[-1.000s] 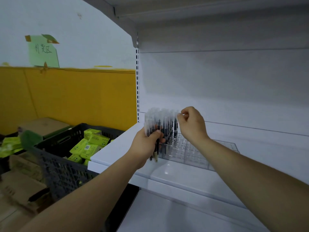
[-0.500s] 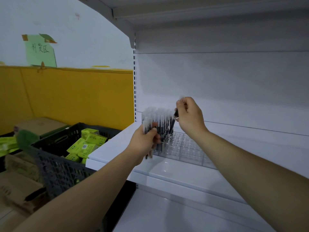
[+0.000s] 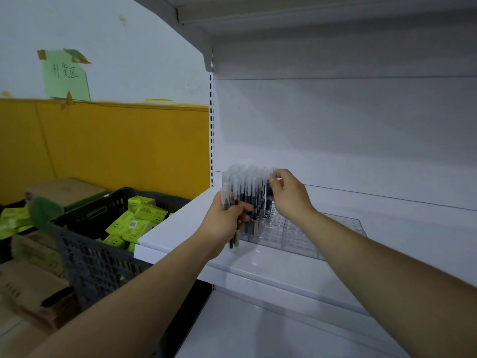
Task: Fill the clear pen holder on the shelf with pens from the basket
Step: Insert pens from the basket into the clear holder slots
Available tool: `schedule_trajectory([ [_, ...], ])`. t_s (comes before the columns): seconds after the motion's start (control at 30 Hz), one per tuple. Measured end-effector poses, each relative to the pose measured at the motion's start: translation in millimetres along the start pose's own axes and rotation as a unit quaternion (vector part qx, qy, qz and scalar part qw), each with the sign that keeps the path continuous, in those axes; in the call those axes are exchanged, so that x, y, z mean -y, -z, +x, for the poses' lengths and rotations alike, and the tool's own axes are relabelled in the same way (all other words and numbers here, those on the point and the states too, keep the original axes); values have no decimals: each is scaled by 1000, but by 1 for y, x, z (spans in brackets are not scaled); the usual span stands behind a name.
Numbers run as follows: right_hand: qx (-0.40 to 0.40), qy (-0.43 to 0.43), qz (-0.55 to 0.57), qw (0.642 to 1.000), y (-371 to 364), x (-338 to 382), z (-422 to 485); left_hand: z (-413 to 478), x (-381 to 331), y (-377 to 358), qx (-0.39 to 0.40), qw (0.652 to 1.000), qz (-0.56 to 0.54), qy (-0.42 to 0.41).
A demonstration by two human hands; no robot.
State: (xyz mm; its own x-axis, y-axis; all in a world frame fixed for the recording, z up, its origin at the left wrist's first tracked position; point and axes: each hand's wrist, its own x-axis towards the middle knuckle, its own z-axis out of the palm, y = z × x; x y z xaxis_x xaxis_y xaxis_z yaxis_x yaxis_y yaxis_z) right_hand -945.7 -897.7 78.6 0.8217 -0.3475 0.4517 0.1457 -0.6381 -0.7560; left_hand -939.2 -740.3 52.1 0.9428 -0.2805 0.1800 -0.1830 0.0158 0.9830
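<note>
Head view: the left hand [image 3: 225,220] has its fingers curled tight around a bunch of pens [image 3: 233,237], held upright. Just behind those fingers, the standing pens [image 3: 247,187] fill one end of the clear pen holder [image 3: 304,236] on the white shelf [image 3: 180,224]. The right hand [image 3: 290,196] pinches 1 pen [image 3: 269,193] near its top. The dark basket [image 3: 98,257] sits left of the left fingers.

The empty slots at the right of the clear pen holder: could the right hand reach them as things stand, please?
Probably yes. The right hand is just above the clear pen holder, beside the standing pens, and nothing covers the empty slots to its right. It pinches one pen.
</note>
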Motion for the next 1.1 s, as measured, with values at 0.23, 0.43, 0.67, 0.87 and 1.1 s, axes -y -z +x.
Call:
schedule_trajectory([
  [0.23, 2, 3, -71, 997, -3, 1, 4, -2, -1, 1, -17, 999, -51, 3],
  [0.43, 50, -12, -151, 987, -6, -4, 4, -5, -3, 2, -12, 998, -58, -10],
  [0.67, -63, 51, -38, 996, 4, 10, -11, -7, -8, 2, 4, 999, -41, -21],
  [0.87, 31, 104, -7, 994, 6, 35, -26, -9, -14, -7, 50, 998, -8, -42],
  [1.1, -61, 63, 85, 992, 19, 36, -16, -6, -8, -6, 4, 1000, -10, 3],
])
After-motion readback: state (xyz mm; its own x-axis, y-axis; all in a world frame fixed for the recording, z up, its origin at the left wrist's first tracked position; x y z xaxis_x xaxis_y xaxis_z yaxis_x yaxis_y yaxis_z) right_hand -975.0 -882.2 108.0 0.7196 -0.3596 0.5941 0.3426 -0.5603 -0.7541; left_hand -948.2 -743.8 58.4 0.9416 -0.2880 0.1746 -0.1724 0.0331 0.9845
